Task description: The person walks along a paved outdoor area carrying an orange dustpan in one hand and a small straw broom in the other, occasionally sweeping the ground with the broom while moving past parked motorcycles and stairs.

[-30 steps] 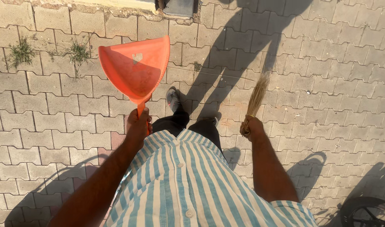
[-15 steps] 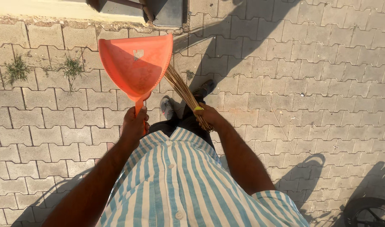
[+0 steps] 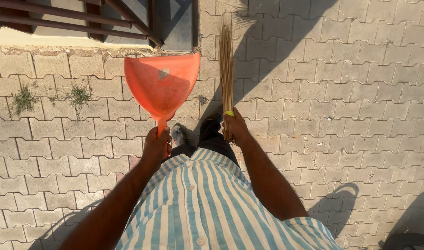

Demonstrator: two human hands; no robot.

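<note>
Smooth orange plastic dustpan (image 3: 162,84), dry straw broom (image 3: 227,69), rough paving (image 3: 341,92).

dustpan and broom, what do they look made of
The orange scoop-shaped dustpan, held by the left hand, looks like moulded plastic: one even colour, smooth, faintly glossy in the sun. The tan bundled broom, held by the right hand, seems to be dried grass or thin plant stalks: many separate straw-coloured strands, matte, splaying at the tip.

Dustpan (image 3: 162,83) left — broom (image 3: 227,69) right
</note>
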